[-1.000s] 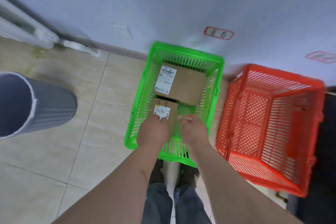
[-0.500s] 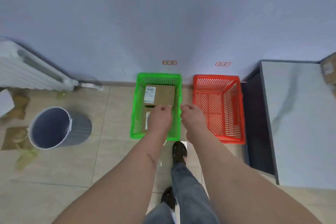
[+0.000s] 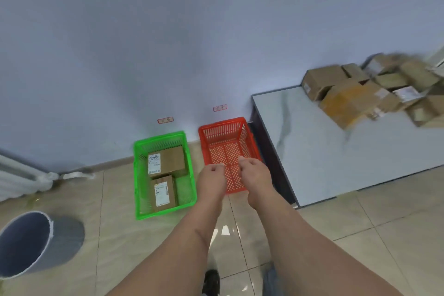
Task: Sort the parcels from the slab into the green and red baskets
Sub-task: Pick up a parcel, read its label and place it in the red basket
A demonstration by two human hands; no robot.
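Two parcels (image 3: 165, 176) in green basket (image 3: 141, 175); red basket (image 3: 204, 146) beside it bare. Many left on slab (image 3: 336, 163). Left hand (image 3: 212, 179), right hand (image 3: 254, 174) loosely curled, holding nothing.

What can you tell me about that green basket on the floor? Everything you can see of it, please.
The green basket looks like bright plastic, rectangular, with slatted lattice walls and an open top. It stands upright on the tiled floor against the wall, left of the red basket, the two apart. Inside lie two brown cardboard parcels with white labels: the larger parcel towards the wall, the smaller parcel nearer the person. No hand touches it.
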